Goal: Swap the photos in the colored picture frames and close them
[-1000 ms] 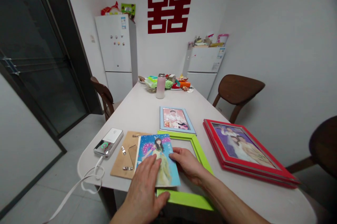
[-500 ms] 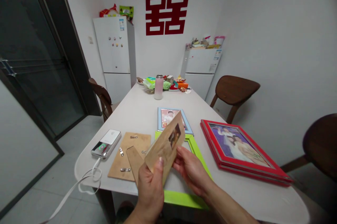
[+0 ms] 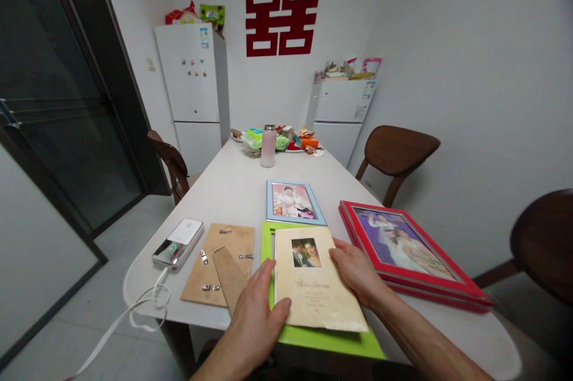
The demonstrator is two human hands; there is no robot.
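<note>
A cream printed sheet [image 3: 320, 294] with a small couple photo lies face up over the lime green picture frame [image 3: 335, 340], covering most of its opening. At the sheet's left edge is my left hand [image 3: 255, 309], its thumb on the lower left border and fingers along the side. My right hand [image 3: 358, 270] grips the right edge, thumb on top; its other fingers are partly hidden. Left of the frame rests a brown backing board [image 3: 197, 279] with metal clips and a loose stand leg [image 3: 229, 273], partly behind my left hand.
A blue framed photo [image 3: 293, 202] lies beyond the green frame. Red framed photos [image 3: 403, 243] are stacked at the right. A power bank [image 3: 179, 243] with a white cable [image 3: 114, 327] sits at the left edge. Farther back stand a pink bottle [image 3: 268, 148] and snack packets [image 3: 304, 142].
The sheet, held tilted up before, now lies flatter over the green frame with its printed face up. My hands have moved apart to its left and right edges.
</note>
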